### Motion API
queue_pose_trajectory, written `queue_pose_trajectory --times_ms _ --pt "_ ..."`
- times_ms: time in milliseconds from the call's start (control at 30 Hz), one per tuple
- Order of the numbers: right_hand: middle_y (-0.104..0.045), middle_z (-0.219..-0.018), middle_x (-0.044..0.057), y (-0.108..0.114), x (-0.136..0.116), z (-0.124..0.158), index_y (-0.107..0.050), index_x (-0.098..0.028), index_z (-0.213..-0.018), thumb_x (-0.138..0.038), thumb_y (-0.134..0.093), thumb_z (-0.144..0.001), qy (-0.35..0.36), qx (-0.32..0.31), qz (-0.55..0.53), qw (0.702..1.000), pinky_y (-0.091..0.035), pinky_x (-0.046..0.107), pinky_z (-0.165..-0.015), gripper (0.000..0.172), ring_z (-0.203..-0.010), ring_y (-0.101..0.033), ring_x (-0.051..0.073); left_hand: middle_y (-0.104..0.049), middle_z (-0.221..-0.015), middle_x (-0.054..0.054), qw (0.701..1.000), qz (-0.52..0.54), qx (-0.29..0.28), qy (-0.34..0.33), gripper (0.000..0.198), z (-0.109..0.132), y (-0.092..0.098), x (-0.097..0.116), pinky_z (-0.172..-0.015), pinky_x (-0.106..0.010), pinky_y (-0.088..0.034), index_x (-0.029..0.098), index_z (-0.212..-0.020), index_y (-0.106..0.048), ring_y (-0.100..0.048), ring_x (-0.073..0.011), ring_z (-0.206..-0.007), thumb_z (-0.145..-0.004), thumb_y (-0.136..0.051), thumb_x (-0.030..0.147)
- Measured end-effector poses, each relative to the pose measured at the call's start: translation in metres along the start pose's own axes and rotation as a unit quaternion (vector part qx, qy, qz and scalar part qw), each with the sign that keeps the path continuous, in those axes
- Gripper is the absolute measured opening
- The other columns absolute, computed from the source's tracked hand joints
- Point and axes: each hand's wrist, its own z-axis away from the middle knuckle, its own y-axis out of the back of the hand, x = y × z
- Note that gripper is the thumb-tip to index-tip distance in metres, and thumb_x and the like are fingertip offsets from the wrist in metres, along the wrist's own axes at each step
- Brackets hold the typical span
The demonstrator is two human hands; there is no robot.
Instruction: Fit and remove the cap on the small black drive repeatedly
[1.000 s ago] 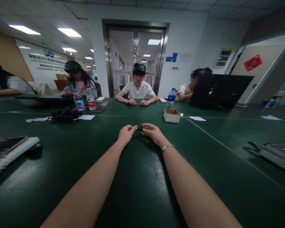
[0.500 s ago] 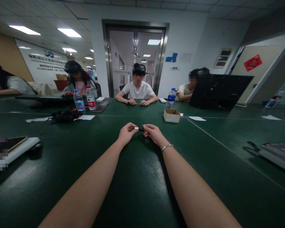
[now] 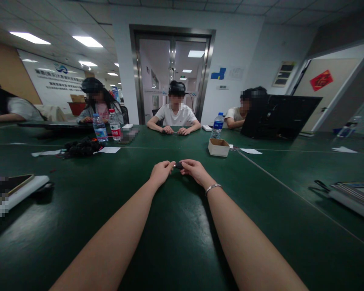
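Observation:
A small dark object (image 3: 178,165) with a bit of shiny metal at its left end lies between my fingertips, near the middle of the view. My left hand (image 3: 161,173) pinches the metal end. On the other side, my right hand (image 3: 196,170) grips the dark end with thumb and fingers; a silver bracelet (image 3: 213,189) circles that wrist. Both hands are just over the dark green table (image 3: 176,226). The fingers hide part of the object, and its exact kind is too small to tell.
Beyond my hands stand an open cardboard box (image 3: 219,148) and bottles (image 3: 217,126). Black cables (image 3: 82,147) and papers lie at the left, a monitor (image 3: 280,117) stands back right. Devices lie at both sides. Several people sit across the table.
My left fingers have closed further over the metal end, so less of it shows. The right hand has hardly moved.

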Motion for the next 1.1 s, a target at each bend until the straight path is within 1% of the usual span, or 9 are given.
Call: queue_pose_trajectory --times_ms 233,433,633,733,833,900,967,1033,1100 --pt "-0.069 -0.085 0.003 0.001 -0.001 0.002 -0.069 -0.017 -0.092 -0.023 -0.075 -0.066 -0.001 -0.031 -0.013 0.999 -0.055 0.025 -0.066 0.028 -0.068 -0.064 0.011 -0.049 -0.049 0.001 0.999 -0.028 -0.008 0.033 0.052 0.000 0.003 0.004 -0.051 -0.027 -0.025 0.019 -0.052 -0.052 -0.043 -0.0138 -0.048 -0.080 -0.038 0.061" --pt "-0.067 -0.088 0.002 0.001 -0.003 0.004 -0.070 -0.019 -0.092 -0.021 -0.077 -0.061 0.010 -0.040 -0.017 0.999 -0.053 0.025 -0.073 0.032 -0.081 -0.062 0.012 -0.055 -0.056 -0.001 0.998 -0.018 -0.008 0.067 0.054 -0.006 0.001 0.001 -0.052 -0.027 -0.025 0.019 -0.055 -0.056 -0.045 -0.0148 -0.051 -0.081 -0.036 0.061" --pt "-0.065 -0.094 0.003 0.000 -0.005 0.004 -0.070 -0.019 -0.092 -0.018 -0.077 -0.059 0.009 -0.039 -0.013 0.999 -0.051 0.027 -0.077 0.033 -0.085 -0.061 0.013 -0.053 -0.053 0.000 0.998 -0.010 -0.013 0.067 0.053 -0.007 0.003 0.001 -0.052 -0.027 -0.025 0.018 -0.054 -0.056 -0.044 -0.0144 -0.050 -0.080 -0.037 0.061" --pt "-0.065 -0.094 0.003 0.000 -0.005 0.004 -0.070 -0.019 -0.091 -0.018 -0.076 -0.060 0.007 -0.036 -0.024 0.999 -0.051 0.027 -0.076 0.032 -0.084 -0.061 0.013 -0.050 -0.052 0.001 0.999 0.000 -0.011 0.049 0.054 -0.005 0.001 -0.001 -0.052 -0.027 -0.026 0.018 -0.055 -0.055 -0.043 -0.0139 -0.051 -0.079 -0.038 0.063" --pt "-0.063 -0.089 0.003 0.001 -0.004 0.004 -0.070 -0.019 -0.090 -0.017 -0.075 -0.062 0.004 -0.019 -0.041 0.999 -0.052 0.027 -0.074 0.028 -0.080 -0.062 0.013 -0.052 -0.057 0.001 0.999 0.034 0.011 0.006 0.047 -0.005 -0.004 -0.005 -0.055 -0.025 -0.031 0.018 -0.062 -0.056 -0.046 -0.0134 -0.056 -0.076 -0.047 0.062" --pt "-0.063 -0.086 0.002 0.001 -0.004 0.003 -0.069 -0.019 -0.090 -0.017 -0.073 -0.064 0.003 -0.009 -0.050 0.999 -0.053 0.027 -0.073 0.026 -0.077 -0.063 0.013 -0.057 -0.067 0.001 0.996 0.076 0.033 -0.018 0.038 -0.005 -0.007 -0.007 -0.060 -0.024 -0.036 0.019 -0.075 -0.058 -0.051 -0.0133 -0.063 -0.071 -0.058 0.056" --pt "-0.063 -0.084 0.002 0.002 -0.003 0.003 -0.069 -0.019 -0.091 -0.017 -0.072 -0.066 0.004 -0.005 -0.054 0.999 -0.054 0.027 -0.072 0.025 -0.074 -0.064 0.012 -0.061 -0.077 -0.001 0.994 0.102 0.042 -0.022 0.038 -0.006 -0.008 -0.009 -0.065 -0.024 -0.039 0.019 -0.085 -0.059 -0.054 -0.0139 -0.069 -0.069 -0.061 0.054" --pt "-0.063 -0.084 0.002 0.002 -0.003 0.003 -0.069 -0.019 -0.091 -0.017 -0.072 -0.066 0.003 -0.002 -0.054 0.999 -0.054 0.027 -0.071 0.025 -0.072 -0.064 0.012 -0.062 -0.076 -0.003 0.996 0.088 0.029 0.003 0.042 -0.006 -0.007 -0.008 -0.064 -0.026 -0.040 0.019 -0.082 -0.061 -0.055 -0.0156 -0.069 -0.075 -0.051 0.059" --pt "-0.063 -0.083 0.002 0.002 -0.002 0.002 -0.068 -0.019 -0.091 -0.017 -0.073 -0.066 0.002 0.000 -0.054 0.999 -0.054 0.026 -0.070 0.025 -0.072 -0.063 0.012 -0.060 -0.068 -0.004 0.998 0.045 0.000 0.034 0.051 -0.006 -0.005 -0.007 -0.062 -0.028 -0.039 0.018 -0.069 -0.060 -0.054 -0.0171 -0.065 -0.082 -0.036 0.061"
